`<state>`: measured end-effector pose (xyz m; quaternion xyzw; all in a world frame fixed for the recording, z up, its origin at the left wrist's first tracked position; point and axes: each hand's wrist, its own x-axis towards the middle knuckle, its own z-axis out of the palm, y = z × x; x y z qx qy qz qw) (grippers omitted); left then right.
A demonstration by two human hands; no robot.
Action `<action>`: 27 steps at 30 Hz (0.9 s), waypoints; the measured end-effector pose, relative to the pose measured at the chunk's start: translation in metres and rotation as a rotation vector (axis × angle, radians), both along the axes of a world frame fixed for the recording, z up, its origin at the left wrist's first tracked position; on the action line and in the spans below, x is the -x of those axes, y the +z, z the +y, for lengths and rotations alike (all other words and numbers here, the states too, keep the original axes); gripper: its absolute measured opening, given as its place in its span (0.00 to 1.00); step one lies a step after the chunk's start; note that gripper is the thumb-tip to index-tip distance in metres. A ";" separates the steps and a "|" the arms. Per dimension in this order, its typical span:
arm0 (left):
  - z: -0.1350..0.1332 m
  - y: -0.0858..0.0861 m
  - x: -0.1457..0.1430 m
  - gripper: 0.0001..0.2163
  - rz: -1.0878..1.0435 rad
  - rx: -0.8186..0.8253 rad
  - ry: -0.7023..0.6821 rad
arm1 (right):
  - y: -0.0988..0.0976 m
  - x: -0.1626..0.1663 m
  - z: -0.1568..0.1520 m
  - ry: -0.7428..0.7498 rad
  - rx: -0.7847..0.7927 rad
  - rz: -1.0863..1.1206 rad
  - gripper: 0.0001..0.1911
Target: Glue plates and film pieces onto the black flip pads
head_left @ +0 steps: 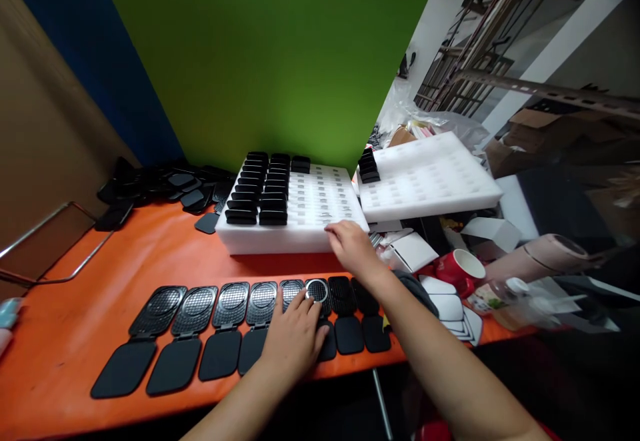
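A row of open black hinged cases (195,311) lies on the orange tabletop, each with a gridded half behind and a smooth flat half in front. My left hand (293,334) rests over the middle of this row, fingers stretched out, covering parts of several cases. Just beyond its fingertips, one case carries a pale ring (317,290). My right hand (351,246) is at the front right corner of a white slotted foam block (280,241), its fingers pinched together; whatever is between them is too small to make out. Black flat pieces (273,208) stand upright in the block's left columns.
Behind the block rises a green panel (260,61). A loose pile of black pieces (185,184) lies at left, near a bent metal rod (75,278). To the right are a second foam slab (430,178), a red mug (459,272), a pink tumbler (537,259) and a clear bottle (500,294).
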<state>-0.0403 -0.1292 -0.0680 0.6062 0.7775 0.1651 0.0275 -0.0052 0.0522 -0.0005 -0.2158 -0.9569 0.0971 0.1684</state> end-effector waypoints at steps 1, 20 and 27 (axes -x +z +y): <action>-0.002 0.001 0.000 0.14 -0.007 -0.008 -0.001 | 0.009 0.006 0.010 0.002 -0.017 -0.018 0.13; -0.049 0.010 0.042 0.11 0.020 -0.079 0.100 | 0.037 0.117 0.047 0.206 -0.157 -0.340 0.09; -0.053 0.003 0.052 0.12 0.014 -0.075 0.148 | 0.035 0.106 0.040 0.180 -0.127 -0.367 0.15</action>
